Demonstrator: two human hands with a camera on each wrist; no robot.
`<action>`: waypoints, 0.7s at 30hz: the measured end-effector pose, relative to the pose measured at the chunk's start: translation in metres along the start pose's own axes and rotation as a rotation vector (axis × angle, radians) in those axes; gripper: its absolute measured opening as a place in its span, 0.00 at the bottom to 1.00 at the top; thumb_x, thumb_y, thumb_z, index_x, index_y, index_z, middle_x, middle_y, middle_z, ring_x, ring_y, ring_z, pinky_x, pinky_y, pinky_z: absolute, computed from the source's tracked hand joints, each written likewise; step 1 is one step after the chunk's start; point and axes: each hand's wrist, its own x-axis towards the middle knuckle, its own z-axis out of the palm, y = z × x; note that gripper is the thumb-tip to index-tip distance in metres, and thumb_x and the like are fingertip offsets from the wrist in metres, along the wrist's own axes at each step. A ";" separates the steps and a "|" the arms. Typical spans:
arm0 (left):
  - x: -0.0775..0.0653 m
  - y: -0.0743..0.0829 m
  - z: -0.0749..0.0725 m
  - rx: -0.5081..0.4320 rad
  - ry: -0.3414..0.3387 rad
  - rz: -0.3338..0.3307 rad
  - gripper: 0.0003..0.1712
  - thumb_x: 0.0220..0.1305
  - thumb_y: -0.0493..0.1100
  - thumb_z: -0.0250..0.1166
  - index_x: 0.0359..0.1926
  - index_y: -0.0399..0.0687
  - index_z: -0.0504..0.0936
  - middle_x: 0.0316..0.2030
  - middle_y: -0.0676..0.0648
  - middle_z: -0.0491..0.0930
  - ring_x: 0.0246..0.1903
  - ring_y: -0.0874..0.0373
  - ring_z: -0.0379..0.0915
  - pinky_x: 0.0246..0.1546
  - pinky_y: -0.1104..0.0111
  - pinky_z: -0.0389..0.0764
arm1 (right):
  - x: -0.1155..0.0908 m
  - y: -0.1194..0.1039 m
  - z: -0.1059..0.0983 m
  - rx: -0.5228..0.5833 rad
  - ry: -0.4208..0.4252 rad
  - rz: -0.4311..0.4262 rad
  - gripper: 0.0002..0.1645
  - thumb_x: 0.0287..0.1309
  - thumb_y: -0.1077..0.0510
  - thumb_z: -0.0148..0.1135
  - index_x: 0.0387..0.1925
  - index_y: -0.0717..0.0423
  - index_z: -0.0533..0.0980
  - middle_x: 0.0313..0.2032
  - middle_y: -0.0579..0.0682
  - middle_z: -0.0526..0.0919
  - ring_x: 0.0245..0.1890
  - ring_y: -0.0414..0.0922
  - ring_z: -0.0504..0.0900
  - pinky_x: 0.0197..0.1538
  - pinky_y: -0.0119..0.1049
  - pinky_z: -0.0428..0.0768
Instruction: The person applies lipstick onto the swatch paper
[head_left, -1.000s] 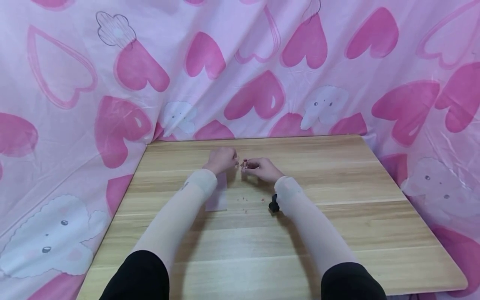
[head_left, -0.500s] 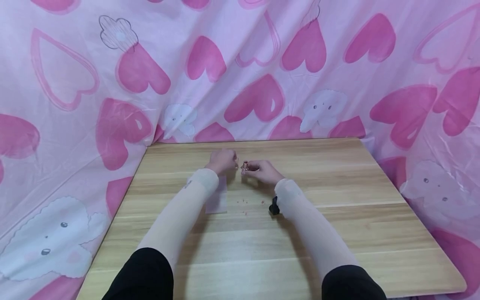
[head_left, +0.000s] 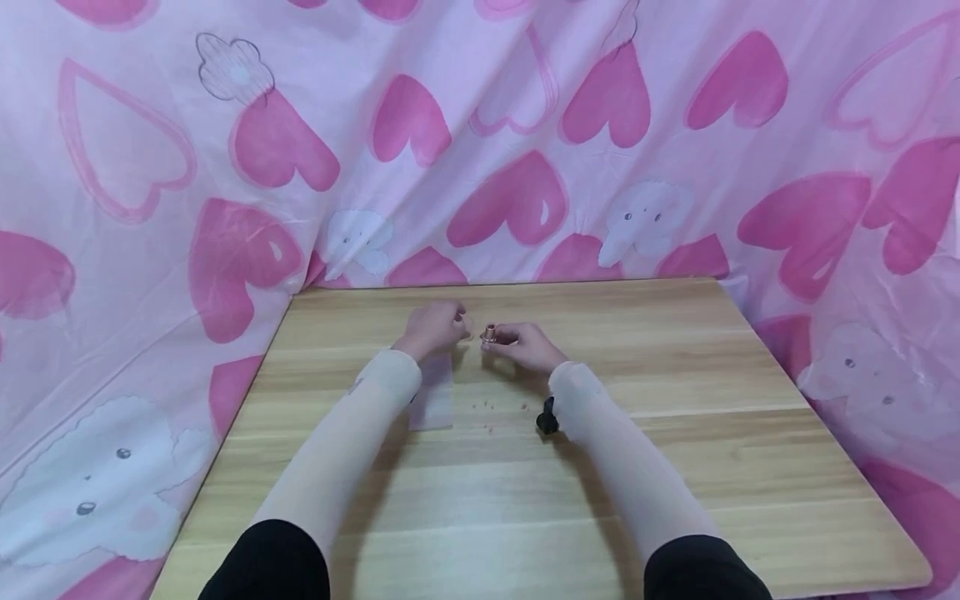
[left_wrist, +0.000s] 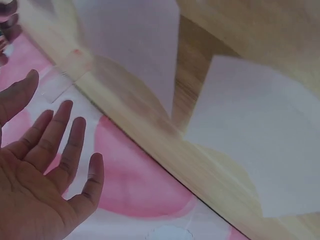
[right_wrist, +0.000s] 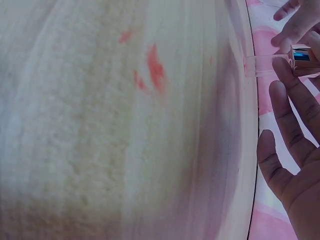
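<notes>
In the head view, my right hand point(head_left: 527, 346) pinches a small gold lipstick tube point(head_left: 490, 333) upright above the far part of the table. Facing it is my left hand point(head_left: 433, 327), with a clear piece point(head_left: 468, 325) at its fingertips. The left wrist view shows this as a clear, boxy cap point(left_wrist: 65, 75) by the thumb tip, the other fingers spread. In the right wrist view the gold tube point(right_wrist: 302, 61) sits between thumb and finger, its far side hidden. The clear cap point(right_wrist: 265, 66) lies just left of it in that view, apart from the table.
Red crumbs point(head_left: 483, 406) dot the wooden table point(head_left: 675, 483), showing as red smears point(right_wrist: 156, 69) up close. A pale paper sheet point(head_left: 431, 402) lies under my left forearm. A black wrist camera point(head_left: 547, 418) sits at my right wrist. A pink heart-patterned curtain point(head_left: 510, 200) surrounds the table.
My left hand has drawn slightly left and turned, widening the gap to the lipstick tube. My right hand keeps its grip on the tube, nearly still.
</notes>
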 end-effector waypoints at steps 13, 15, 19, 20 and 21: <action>-0.035 0.005 -0.015 -0.085 0.152 0.041 0.35 0.58 0.64 0.65 0.62 0.55 0.74 0.59 0.50 0.78 0.56 0.49 0.75 0.56 0.51 0.75 | -0.008 -0.001 -0.002 0.007 0.049 0.003 0.20 0.57 0.35 0.62 0.46 0.40 0.82 0.46 0.38 0.85 0.51 0.44 0.81 0.57 0.47 0.78; -0.042 0.009 -0.015 -0.146 0.164 0.055 0.34 0.57 0.65 0.65 0.61 0.55 0.74 0.58 0.51 0.78 0.56 0.51 0.75 0.56 0.52 0.75 | -0.009 -0.002 -0.002 0.004 0.054 0.000 0.18 0.57 0.35 0.62 0.45 0.35 0.81 0.46 0.37 0.85 0.51 0.43 0.82 0.56 0.46 0.79; -0.054 0.017 -0.012 -0.283 0.178 0.079 0.33 0.57 0.65 0.65 0.59 0.56 0.76 0.55 0.53 0.80 0.54 0.53 0.75 0.52 0.54 0.77 | -0.011 -0.008 0.000 0.010 0.067 -0.017 0.18 0.56 0.32 0.62 0.44 0.31 0.81 0.47 0.36 0.85 0.50 0.41 0.82 0.55 0.45 0.79; -0.056 0.019 -0.011 -0.310 0.182 0.086 0.32 0.57 0.65 0.65 0.58 0.56 0.76 0.54 0.53 0.81 0.54 0.54 0.75 0.52 0.54 0.77 | -0.012 -0.010 0.000 0.018 0.069 -0.024 0.19 0.55 0.31 0.61 0.44 0.32 0.81 0.48 0.37 0.84 0.51 0.41 0.81 0.56 0.45 0.79; -0.058 0.021 -0.010 -0.327 0.190 0.094 0.32 0.57 0.65 0.65 0.58 0.56 0.77 0.53 0.54 0.81 0.53 0.54 0.76 0.51 0.54 0.77 | -0.012 -0.012 0.000 0.024 0.070 -0.033 0.20 0.55 0.31 0.61 0.44 0.32 0.81 0.48 0.38 0.84 0.52 0.41 0.81 0.56 0.45 0.79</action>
